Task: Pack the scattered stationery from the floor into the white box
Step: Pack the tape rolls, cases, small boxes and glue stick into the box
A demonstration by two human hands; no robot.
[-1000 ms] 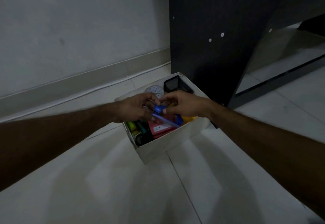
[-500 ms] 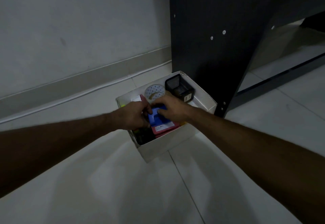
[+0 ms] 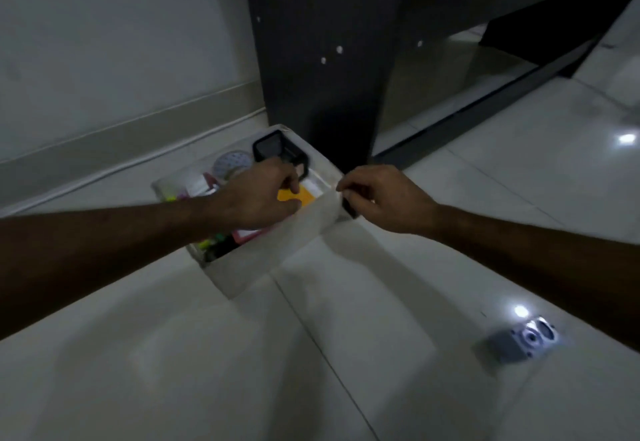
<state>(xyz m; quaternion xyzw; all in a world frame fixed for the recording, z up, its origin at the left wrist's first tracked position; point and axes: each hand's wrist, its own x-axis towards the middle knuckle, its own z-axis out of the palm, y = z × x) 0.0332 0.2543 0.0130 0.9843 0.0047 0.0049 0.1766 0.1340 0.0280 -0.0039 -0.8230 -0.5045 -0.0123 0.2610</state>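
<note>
The white box (image 3: 263, 257) stands on the floor against a dark cabinet. It holds a black mesh holder (image 3: 273, 147), a tape roll (image 3: 230, 162), an orange pad (image 3: 304, 196), a pink item (image 3: 247, 234) and highlighters (image 3: 211, 243). My left hand (image 3: 256, 194) is inside the box, fingers curled just above the orange pad and close to the mesh holder; whether it grips anything is hidden. My right hand (image 3: 375, 198) is at the box's right corner and pinches the rim there.
The dark cabinet panel (image 3: 318, 59) rises right behind the box. A wall with a skirting board (image 3: 121, 135) runs along the left. A small grey object with round holes (image 3: 523, 338) lies on the glossy tiles at the lower right.
My right hand has come out of the box and taken hold of its right corner. The blue item both hands held is out of sight. My left hand has shifted right over the contents.
</note>
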